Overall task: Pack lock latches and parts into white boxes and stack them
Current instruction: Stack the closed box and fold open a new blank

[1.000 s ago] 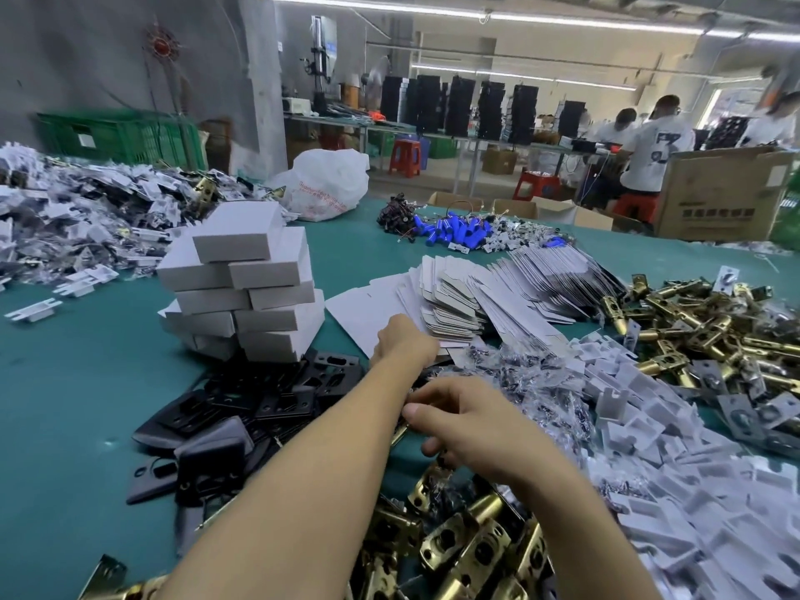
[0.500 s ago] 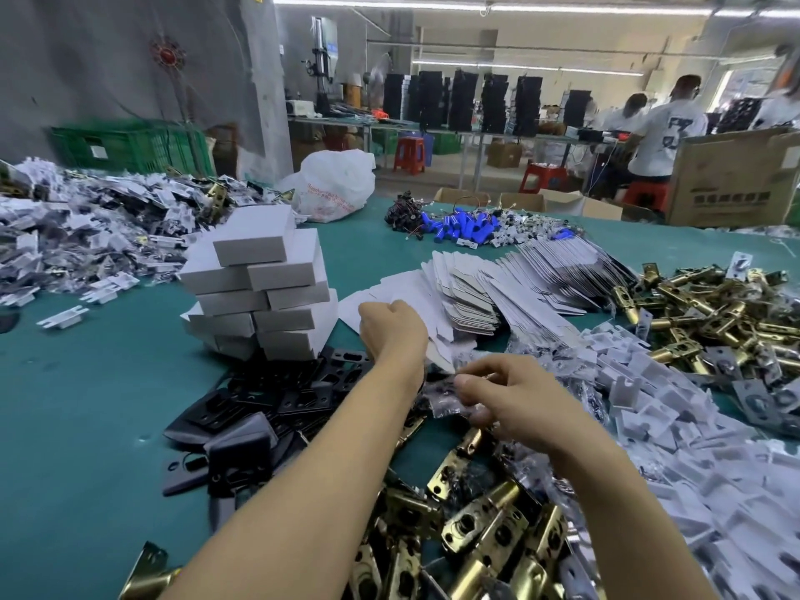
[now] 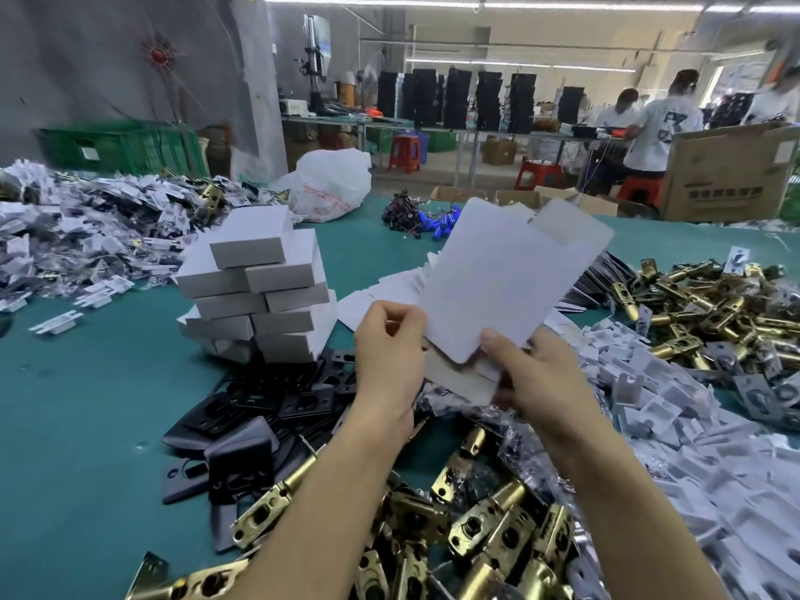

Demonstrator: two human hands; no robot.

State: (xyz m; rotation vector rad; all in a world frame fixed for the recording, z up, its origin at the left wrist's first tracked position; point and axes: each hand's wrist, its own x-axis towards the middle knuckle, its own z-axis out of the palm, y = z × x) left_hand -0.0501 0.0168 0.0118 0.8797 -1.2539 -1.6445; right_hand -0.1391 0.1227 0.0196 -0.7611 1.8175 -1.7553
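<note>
Aloft: flat white carton blank (image 3: 502,279), unfolded, tilted to the right, raised above the green table (image 3: 86,404) between both hands.
Left hand (image 3: 387,357): fingers curled, pinching the blank's lower left edge.
Right hand (image 3: 537,378): thumb pressed on the front of the lower flap, fingers hidden behind it, gripping.
Finished stack: closed white boxes (image 3: 259,292) piled left of the hands, apart from the blank.
Nearby: brass latches (image 3: 498,526) under the forearms, black plates (image 3: 268,404) below the stack, white plastic inserts (image 3: 671,404) at right.
</note>
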